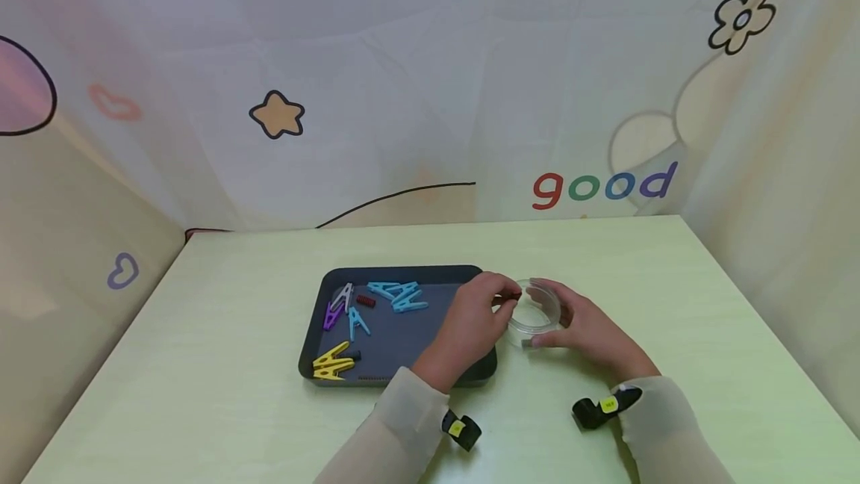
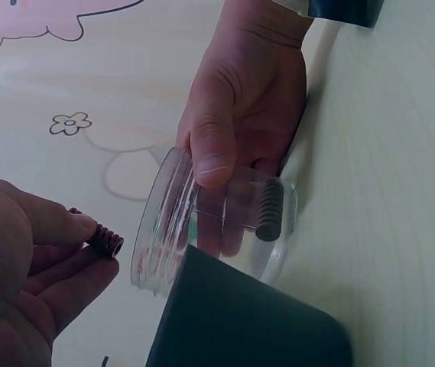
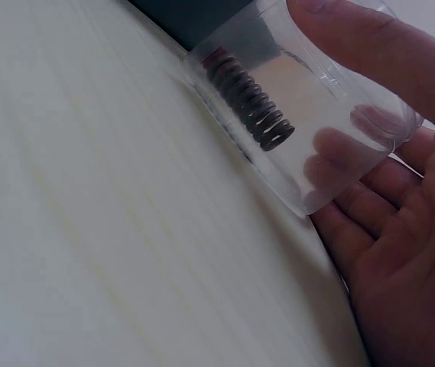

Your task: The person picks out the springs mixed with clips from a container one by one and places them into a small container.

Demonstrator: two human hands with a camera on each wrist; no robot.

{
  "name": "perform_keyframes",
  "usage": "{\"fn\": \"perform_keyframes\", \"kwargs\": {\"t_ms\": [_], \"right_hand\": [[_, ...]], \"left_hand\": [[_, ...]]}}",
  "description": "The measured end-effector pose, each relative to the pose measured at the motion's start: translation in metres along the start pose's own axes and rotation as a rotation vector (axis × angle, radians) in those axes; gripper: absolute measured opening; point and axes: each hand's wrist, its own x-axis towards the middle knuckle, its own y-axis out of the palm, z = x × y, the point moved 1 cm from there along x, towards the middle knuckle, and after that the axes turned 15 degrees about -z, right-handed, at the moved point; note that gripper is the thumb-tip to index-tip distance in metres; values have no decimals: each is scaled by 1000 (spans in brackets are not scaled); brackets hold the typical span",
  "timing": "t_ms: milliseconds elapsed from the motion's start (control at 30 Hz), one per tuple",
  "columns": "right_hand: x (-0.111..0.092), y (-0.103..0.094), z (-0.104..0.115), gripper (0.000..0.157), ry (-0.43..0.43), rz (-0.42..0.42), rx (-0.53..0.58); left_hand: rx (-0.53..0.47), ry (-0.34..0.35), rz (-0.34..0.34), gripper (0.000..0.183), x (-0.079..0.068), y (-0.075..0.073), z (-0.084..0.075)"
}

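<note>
We are looking into a curtained nook around a pale, wood-grained worktop (image 1: 235, 432); whether it is belonging to a home or a lab, we are not managing to tell. Cartoon-printed fabric (image 1: 416, 95) is hanging behind the far edge and beyond both side edges, showing a star (image 1: 277, 115), a flower (image 1: 742, 19) and the word "good" (image 1: 608, 187).

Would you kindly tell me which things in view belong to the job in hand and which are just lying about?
Seemingly part of the job:
dark spring, pinched in the left hand
clear jar, held by the right hand
second spring, inside that jar
red-brown spring in the tray

Apparently just lying about in the tray:
blue clips
yellow clips
purple clip
white clip
</note>
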Motion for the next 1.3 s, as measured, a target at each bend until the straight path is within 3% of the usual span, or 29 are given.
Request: {"fn": "perform_keyframes", "kwargs": {"t_ms": [500, 1300], "right_hand": [[3, -1, -4, 91, -12, 2, -32], [2, 0, 0, 92, 18, 1, -55]], "left_hand": [[10, 52, 6, 14, -2, 7, 5], [28, 53, 24, 17, -2, 7, 6]]}}
